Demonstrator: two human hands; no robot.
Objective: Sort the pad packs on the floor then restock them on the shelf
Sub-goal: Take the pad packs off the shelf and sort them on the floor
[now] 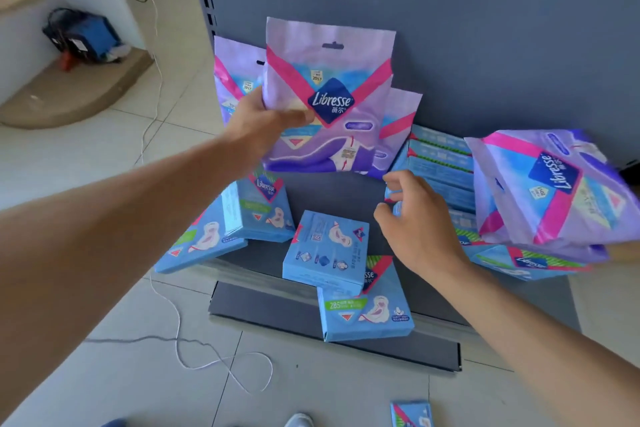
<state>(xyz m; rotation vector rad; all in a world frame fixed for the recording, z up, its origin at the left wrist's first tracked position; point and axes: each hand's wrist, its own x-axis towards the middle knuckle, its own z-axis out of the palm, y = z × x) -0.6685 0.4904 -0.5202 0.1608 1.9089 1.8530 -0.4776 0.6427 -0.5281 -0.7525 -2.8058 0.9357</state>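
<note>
My left hand [266, 121] grips a purple Libresse pad pack [329, 94] by its left edge and holds it upright above the grey bottom shelf [332, 194]. Two more purple packs [235, 76] stand against the shelf's back panel behind it. My right hand [412, 222] hovers over the shelf with curled fingers touching a blue pack in a row of blue packs [440, 163] standing on edge; whether it grips one I cannot tell. Several flat blue packs [325, 246] lie scattered on the shelf. A tilted stack of purple packs [550, 187] sits at the right.
One blue pack [412, 414] lies on the tiled floor near my shoe [299, 421]. A white cord [180, 347] trails over the floor left of the shelf. A blue and black device [83, 35] rests on a wooden step at the far left.
</note>
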